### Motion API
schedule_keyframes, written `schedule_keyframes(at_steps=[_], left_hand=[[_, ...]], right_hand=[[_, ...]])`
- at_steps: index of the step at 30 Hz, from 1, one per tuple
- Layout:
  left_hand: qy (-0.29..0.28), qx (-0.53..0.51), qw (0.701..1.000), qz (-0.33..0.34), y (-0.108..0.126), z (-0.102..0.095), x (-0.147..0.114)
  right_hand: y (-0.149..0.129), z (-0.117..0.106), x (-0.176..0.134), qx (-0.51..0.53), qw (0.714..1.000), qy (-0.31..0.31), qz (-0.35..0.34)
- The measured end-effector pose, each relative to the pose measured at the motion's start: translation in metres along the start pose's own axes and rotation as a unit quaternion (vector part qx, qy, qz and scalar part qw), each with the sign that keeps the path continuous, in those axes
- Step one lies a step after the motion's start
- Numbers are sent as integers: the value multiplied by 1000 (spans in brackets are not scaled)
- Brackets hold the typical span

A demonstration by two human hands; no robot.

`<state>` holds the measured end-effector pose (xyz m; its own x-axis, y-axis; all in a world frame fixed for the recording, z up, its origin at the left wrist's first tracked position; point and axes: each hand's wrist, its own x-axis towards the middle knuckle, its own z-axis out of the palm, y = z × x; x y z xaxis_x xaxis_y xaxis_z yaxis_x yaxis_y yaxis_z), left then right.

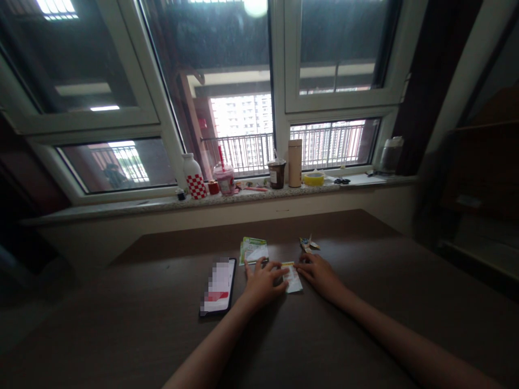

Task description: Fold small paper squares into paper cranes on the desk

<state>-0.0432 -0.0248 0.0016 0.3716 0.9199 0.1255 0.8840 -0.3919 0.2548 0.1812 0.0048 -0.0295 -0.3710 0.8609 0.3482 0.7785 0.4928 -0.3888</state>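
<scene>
A small whitish sheet of paper with a yellow strip at its top lies on the brown table between my hands. My left hand is open, its fingers spread and some fingertips on the sheet's left edge. From the other side my right hand has its fingers drawn together at the sheet's upper right edge, closed on it. Just beyond the right hand sits a small folded paper piece with pointed tips. Green-and-white printed sheets lie in a small stack beyond my left hand.
A phone with a lit screen lies left of my left hand. Along the windowsill stand a red-checked bottle, a pink drink cup, a dark drink cup, a tan flask, yellow tape and black scissors.
</scene>
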Motion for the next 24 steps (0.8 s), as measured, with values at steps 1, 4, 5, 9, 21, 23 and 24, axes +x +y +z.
schedule_keyframes(at_steps=[1, 4, 5, 9, 21, 23, 24], left_hand=[[-3, 2, 1000, -2, 0, 0, 0], [-12, 2, 1000, -4, 0, -1, 1], [-13, 2, 1000, -3, 0, -1, 1], [-17, 12, 1000, -4, 1, -1, 0], [-13, 15, 1000, -2, 1, -2, -1], [-19, 13, 1000, -4, 2, -3, -1], [-21, 11, 1000, -5, 2, -3, -1]], right_hand=[[-1, 0, 0, -5, 1000, -1, 1], [-3, -1, 1, -16, 1000, -7, 5], [-4, -1, 1, -20, 1000, -10, 8], [-6, 0, 3, -39, 999, -18, 30], [3, 4, 2, 27, 999, 21, 17], [5, 3, 2, 41, 999, 23, 0], [4, 3, 2, 43, 999, 22, -4]])
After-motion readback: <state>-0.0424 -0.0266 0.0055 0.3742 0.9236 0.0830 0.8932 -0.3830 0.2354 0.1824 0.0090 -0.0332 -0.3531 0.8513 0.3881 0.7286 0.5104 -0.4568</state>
